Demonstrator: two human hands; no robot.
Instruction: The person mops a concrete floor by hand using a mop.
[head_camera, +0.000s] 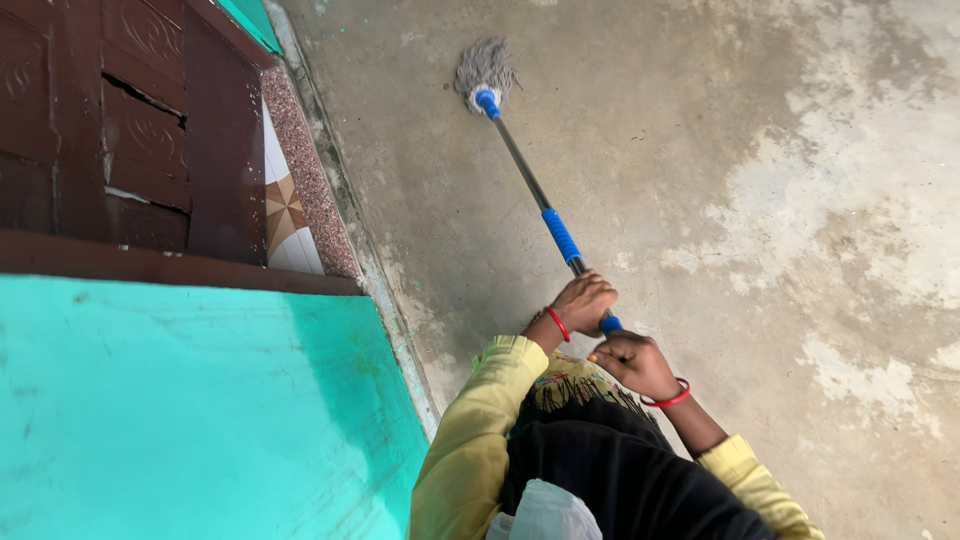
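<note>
Out on the concrete floor (700, 150), both hands, left hand (583, 303) and right hand (633, 362), have their fingers closed round the mop handle (535, 195). Its mop head (486, 70) rests far out; pale blotchy patches remain, so I judge most of the floor is left.

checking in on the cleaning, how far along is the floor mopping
Done: cannot tell; the concrete floor is patchy, with no clear wet trail. In hand: left hand and right hand both grip the mop handle, with the mop head on the floor near the wall edge. Left: the blotchy stretch to the right looks untouched, though that's a guess.
</note>
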